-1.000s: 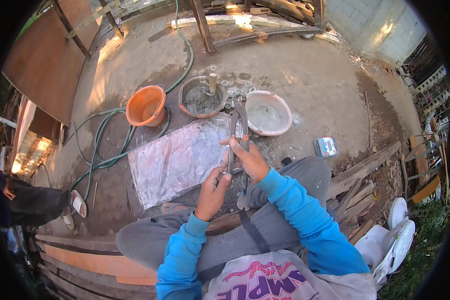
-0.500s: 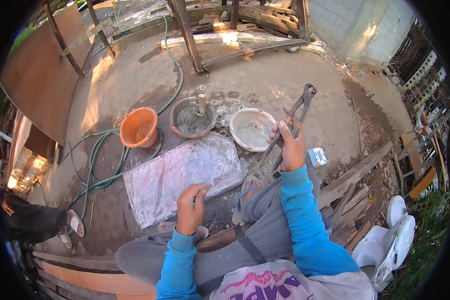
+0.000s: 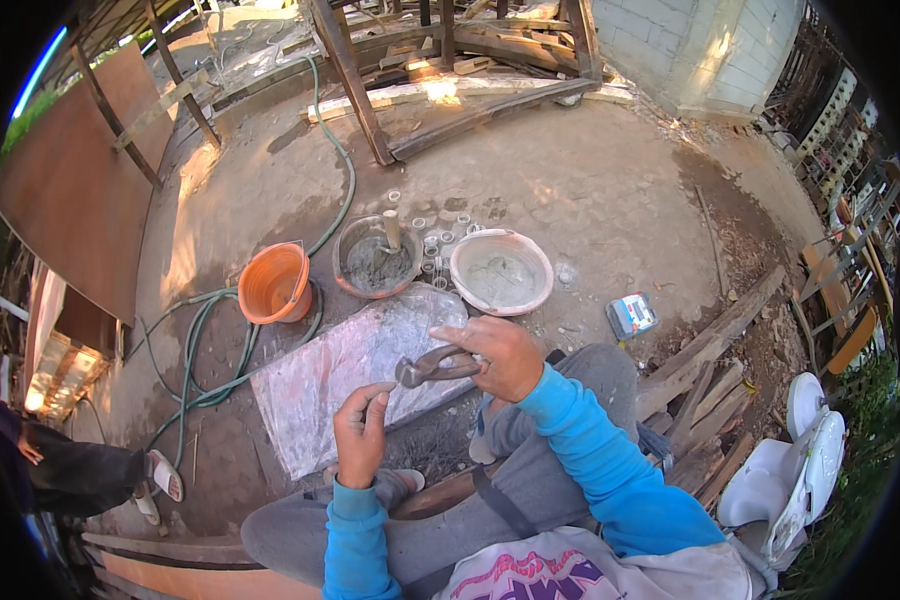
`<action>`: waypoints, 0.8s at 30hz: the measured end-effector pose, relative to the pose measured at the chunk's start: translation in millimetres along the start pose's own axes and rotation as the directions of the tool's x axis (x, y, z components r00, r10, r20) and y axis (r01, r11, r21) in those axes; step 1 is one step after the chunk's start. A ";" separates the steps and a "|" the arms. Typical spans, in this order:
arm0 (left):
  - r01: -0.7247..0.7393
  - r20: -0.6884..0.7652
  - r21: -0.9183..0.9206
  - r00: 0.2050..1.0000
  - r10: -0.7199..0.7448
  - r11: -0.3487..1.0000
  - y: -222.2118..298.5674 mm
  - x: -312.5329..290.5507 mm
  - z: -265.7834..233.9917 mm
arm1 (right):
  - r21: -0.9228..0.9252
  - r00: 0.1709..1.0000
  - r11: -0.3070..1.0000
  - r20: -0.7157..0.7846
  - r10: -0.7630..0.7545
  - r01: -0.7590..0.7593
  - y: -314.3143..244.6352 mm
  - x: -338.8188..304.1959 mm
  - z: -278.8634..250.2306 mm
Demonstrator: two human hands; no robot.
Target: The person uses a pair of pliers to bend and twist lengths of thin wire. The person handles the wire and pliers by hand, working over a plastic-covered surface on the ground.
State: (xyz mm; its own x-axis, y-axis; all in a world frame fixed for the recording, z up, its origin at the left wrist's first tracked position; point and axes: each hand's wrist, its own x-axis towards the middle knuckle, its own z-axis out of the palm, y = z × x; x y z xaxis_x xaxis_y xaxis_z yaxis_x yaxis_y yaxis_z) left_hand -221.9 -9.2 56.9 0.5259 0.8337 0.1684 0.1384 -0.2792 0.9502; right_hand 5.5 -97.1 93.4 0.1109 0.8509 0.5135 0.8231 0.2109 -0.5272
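Note:
My right hand (image 3: pixel 510 357) is closed round the handles of dark metal pincers (image 3: pixel 435 366), their jaws pointing left. Just below and left of those jaws, my left hand (image 3: pixel 361 434) is raised with thumb and forefinger pinched together. Whatever sits between these fingertips is too small to make out. Under both hands lies a flat board or sheet wrapped in greyish, pink-tinted plastic (image 3: pixel 310 400). Beyond it stand an orange bucket (image 3: pixel 275 283), a basin of grey wet mix (image 3: pixel 376 268) with a wooden-handled tool (image 3: pixel 392 230), and a pale basin of cloudy grey liquid (image 3: pixel 501 273).
Several small pale rings (image 3: pixel 431 250) lie between the basins. A green hose (image 3: pixel 192 385) coils at left. A small clear box (image 3: pixel 632 316) sits on the ground at right, near wooden planks (image 3: pixel 705 350). Another person's sandalled foot (image 3: pixel 166 474) shows at far left.
My right hand has come down and left, and the pincers have swung from upright to pointing left beside my left hand. My left hand has shifted slightly left and down, still pinched.

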 end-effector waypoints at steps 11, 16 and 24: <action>0.137 0.091 -0.280 0.989 -0.116 0.950 2.8 -2.9 -14.2 | -0.056 0.989 0.995 0.126 -0.073 0.080 3.9 -1.1 9.6; 0.084 0.014 -0.138 0.996 -0.083 0.987 -6.0 0.1 -18.8 | -0.051 0.957 0.999 0.289 0.020 -0.005 -1.3 -4.0 15.3; 0.169 0.121 0.000 0.978 -0.168 0.986 -12.3 4.0 -11.6 | -0.046 0.821 0.971 0.525 0.224 -0.236 7.8 -11.5 18.1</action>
State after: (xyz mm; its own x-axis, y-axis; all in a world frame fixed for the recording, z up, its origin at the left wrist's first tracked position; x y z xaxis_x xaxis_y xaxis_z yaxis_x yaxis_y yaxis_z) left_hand -231.3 3.1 49.0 0.5926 0.8051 -0.0260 0.2248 -0.1343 0.9651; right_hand 0.6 -96.5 71.2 -0.0169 0.9985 -0.0523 0.7984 -0.0180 -0.6019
